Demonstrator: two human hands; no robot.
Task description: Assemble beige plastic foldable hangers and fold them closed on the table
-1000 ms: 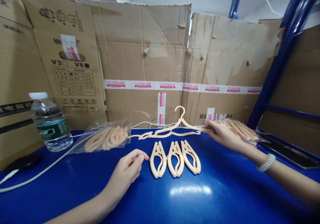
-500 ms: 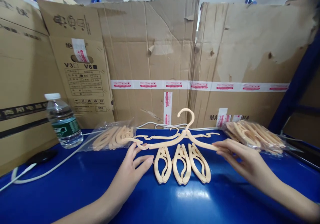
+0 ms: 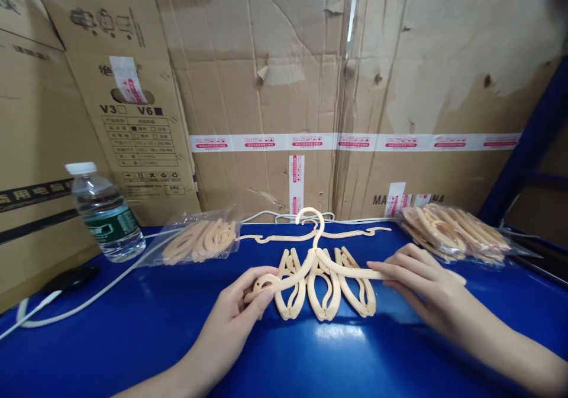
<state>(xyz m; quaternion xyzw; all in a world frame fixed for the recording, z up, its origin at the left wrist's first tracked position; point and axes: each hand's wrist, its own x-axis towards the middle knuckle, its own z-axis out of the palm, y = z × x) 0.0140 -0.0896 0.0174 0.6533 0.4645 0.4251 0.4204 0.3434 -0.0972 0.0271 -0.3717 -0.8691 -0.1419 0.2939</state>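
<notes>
I hold a beige plastic hanger (image 3: 318, 262) by both ends, just above the blue table (image 3: 133, 327). My left hand (image 3: 242, 315) pinches its left tip and my right hand (image 3: 421, 288) grips its right arm. The hanger's arms bend downward from the hook. Under it lie three folded beige hangers (image 3: 326, 285) side by side. A second unfolded hanger (image 3: 355, 233) lies flat behind them.
A clear bag of folded hangers (image 3: 199, 241) lies at back left and another bag (image 3: 457, 232) at back right. A water bottle (image 3: 104, 212) stands far left beside a white cable (image 3: 80, 306) and a dark object (image 3: 71, 277). Cardboard boxes (image 3: 266, 90) wall the back.
Both hands took the front unfolded hanger by its ends and pulled it toward me over the folded ones. Its arms now bend downward.
</notes>
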